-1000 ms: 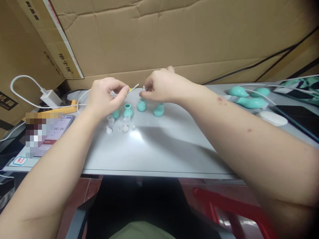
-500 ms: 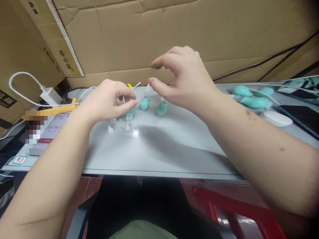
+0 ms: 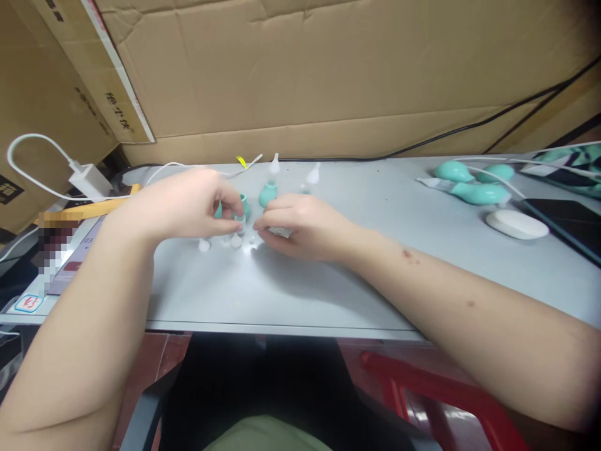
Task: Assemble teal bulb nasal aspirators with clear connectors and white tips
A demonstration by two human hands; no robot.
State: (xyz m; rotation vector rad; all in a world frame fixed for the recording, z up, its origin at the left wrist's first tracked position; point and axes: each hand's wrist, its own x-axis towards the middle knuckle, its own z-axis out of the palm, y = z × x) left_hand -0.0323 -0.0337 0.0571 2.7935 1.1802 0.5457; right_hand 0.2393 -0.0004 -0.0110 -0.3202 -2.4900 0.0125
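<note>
Left hand: a small clear cup [image 3: 240,223] is pinched between the thumb and fingertips of the left hand [image 3: 204,203], left of the middle of the surface [image 3: 328,300].
Right hand: the fingers of the right hand [image 3: 300,227] are curled low over the surface; whether anything is grasped cannot be told.
Bead: a tiny clear bead [image 3: 252,240] is seen just beside the right fingertips, on the side of the front edge.
Open bulb: a teal bulb with an open mouth [image 3: 243,204] is partly hidden by the left hand, just behind the cup.
Fitted bulb: a white nozzle [image 3: 275,166] is borne upright above a teal bulb [image 3: 268,194], toward the back edge.
Second nozzle: another white nozzle [image 3: 313,173] is seen beyond the right hand, by which what lies under it is mostly hidden.
Loose nozzles: two white tips, one left [image 3: 203,245] and one right [image 3: 236,240], are set nearer the front edge.
Back right corner: three teal pieces [image 3: 481,193] are grouped near it.
Left front corner: a phone [image 3: 70,263] is placed near it, partly covered by the left forearm.
</note>
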